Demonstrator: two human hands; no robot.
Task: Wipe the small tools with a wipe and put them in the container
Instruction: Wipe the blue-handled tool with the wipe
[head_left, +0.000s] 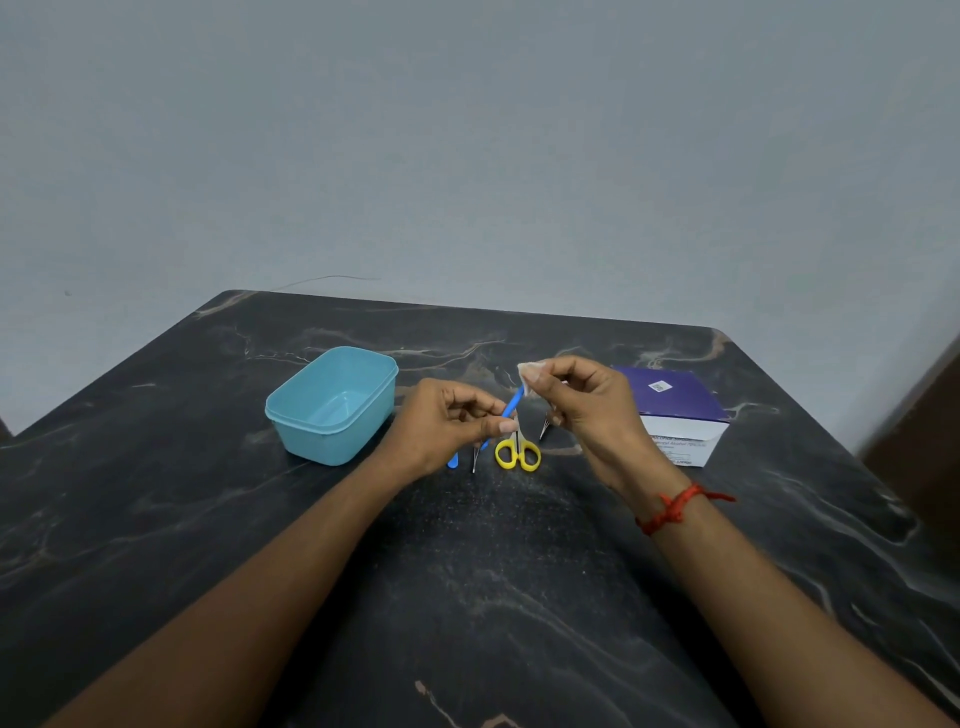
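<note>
My left hand (449, 426) pinches a thin blue tool (511, 404) held slanted above the table. My right hand (587, 410) grips a small white wipe (529, 375) pressed on the blue tool's upper end. Below the hands, yellow-handled scissors (518, 454) lie on the dark marble table (467, 571). A metal tweezer tip (475, 461) shows under my left hand and another metal tweezer tip (544, 428) under my right. A second blue piece (453, 461) pokes out below my left hand. The light blue container (332, 405) stands open to the left, with nothing visible inside.
A purple and white box of wipes (675, 415) sits at the right, behind my right hand. A grey wall rises behind the table's far edge. A red thread bracelet (670, 506) circles my right wrist.
</note>
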